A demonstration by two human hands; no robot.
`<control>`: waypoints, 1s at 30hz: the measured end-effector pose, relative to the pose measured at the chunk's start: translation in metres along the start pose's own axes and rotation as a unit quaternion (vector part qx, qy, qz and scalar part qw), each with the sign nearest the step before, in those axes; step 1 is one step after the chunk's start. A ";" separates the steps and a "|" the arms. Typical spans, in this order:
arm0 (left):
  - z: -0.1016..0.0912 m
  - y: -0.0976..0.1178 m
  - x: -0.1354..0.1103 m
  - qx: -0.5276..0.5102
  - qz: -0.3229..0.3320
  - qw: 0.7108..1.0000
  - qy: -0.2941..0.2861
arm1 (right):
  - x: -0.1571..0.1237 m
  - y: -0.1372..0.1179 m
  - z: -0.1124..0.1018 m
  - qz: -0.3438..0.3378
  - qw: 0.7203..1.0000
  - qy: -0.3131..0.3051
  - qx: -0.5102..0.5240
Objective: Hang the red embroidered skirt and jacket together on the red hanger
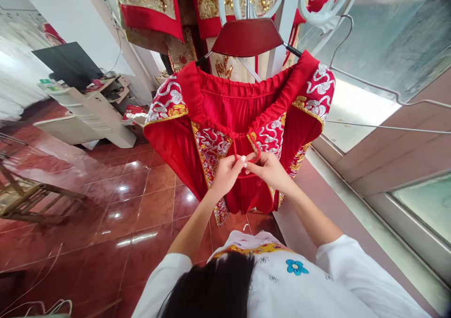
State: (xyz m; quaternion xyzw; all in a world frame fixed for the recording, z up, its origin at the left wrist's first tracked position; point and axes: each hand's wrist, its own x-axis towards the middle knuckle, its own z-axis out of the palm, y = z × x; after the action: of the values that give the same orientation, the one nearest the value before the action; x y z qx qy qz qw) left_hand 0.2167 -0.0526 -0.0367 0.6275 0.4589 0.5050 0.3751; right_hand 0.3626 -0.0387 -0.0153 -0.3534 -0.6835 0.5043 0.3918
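Observation:
A red embroidered garment (225, 113) with silver and gold patterned panels hangs from a hanger (243, 37) with a dark red middle and black arms. In front of its neckline, my left hand (228, 171) pinches a thin red cord (236, 145) that comes down from the collar. My right hand (267, 167) is closed on the cord too, with a loop of it rising above the fingers. The fingertips of both hands meet, and they hide the spot where the cord crosses.
More garments with gold sequins and red borders (151, 15) hang behind, by a white scrolled metal frame (282, 22). An empty wire hanger (366, 85) hangs at right beside the door. At left are a desk (95, 116) with a monitor (68, 64) and a wooden stool (31, 191).

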 end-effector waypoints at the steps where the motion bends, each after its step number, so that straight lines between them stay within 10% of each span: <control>1: -0.005 0.006 0.004 0.027 0.005 1.000 0.008 | 0.000 -0.006 -0.008 -0.009 0.999 0.011 -0.029; 7: -0.113 0.032 0.033 0.244 0.158 0.923 0.251 | 0.005 -0.034 -0.092 -0.081 0.958 0.120 -0.249; 10: -0.145 0.024 0.043 0.359 0.135 0.884 0.268 | 0.014 -0.022 -0.110 -0.096 0.923 0.170 -0.330; 14: -0.122 0.013 0.037 0.499 0.044 0.828 0.252 | 0.023 -0.010 -0.086 -0.101 0.865 0.202 -0.449; 18: -0.065 0.016 0.034 0.504 0.141 0.777 0.350 | 0.031 -0.015 -0.053 -0.145 0.808 0.286 -0.494; 23: -0.012 0.018 0.054 0.497 0.128 0.829 0.224 | 0.052 -0.013 -0.034 -0.150 0.815 0.255 -0.498; 30: -0.025 0.015 0.072 0.221 0.100 0.966 0.091 | 0.067 -0.009 -0.027 -0.126 0.867 0.281 -0.392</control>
State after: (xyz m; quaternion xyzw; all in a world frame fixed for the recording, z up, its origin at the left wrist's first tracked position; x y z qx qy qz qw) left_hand 0.2006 0.0119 0.0030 0.6890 0.5265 0.4805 0.1315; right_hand 0.3566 0.0291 0.0105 -0.5154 -0.7246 0.0206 0.4570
